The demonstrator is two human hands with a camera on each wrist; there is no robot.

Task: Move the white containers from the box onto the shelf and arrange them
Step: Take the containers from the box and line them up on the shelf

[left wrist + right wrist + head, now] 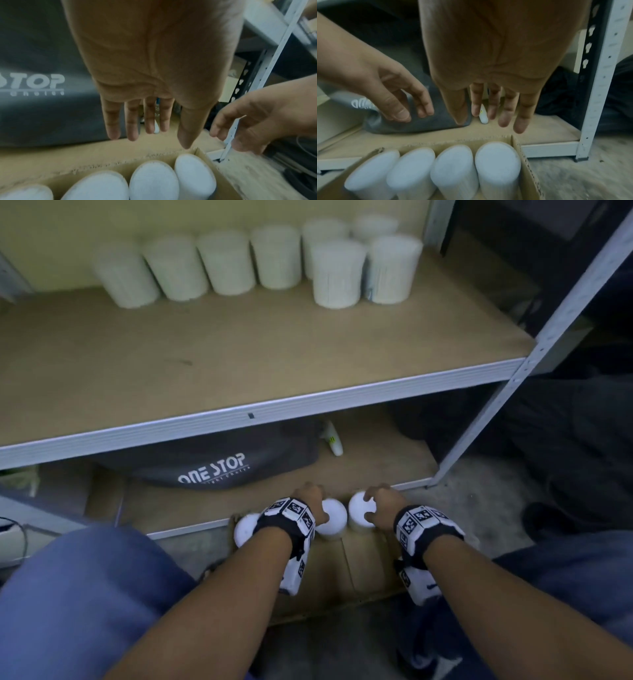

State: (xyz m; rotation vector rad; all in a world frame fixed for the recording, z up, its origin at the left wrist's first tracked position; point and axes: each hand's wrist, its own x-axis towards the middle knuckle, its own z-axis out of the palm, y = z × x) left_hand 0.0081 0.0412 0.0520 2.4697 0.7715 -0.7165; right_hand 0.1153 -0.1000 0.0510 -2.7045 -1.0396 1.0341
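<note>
Several white cylindrical containers [277,258] stand in a row at the back of the wooden shelf [239,354], two of them in front at the right. Below, an open cardboard box [522,155] on the floor holds several more white containers [498,162] standing upright side by side. My left hand [313,498] hovers over one container [332,517], its fingers [132,128] straight and holding nothing. My right hand [378,501] hovers over the neighbouring container [358,511] at the box's right end, its fingers [505,115] also extended and empty.
A grey bag [212,467] printed "ONE STOP" and a small white bottle [334,440] lie on the lower shelf board behind the box. The white metal upright [534,350] stands at the right. My knees in blue trousers [85,594] flank the box.
</note>
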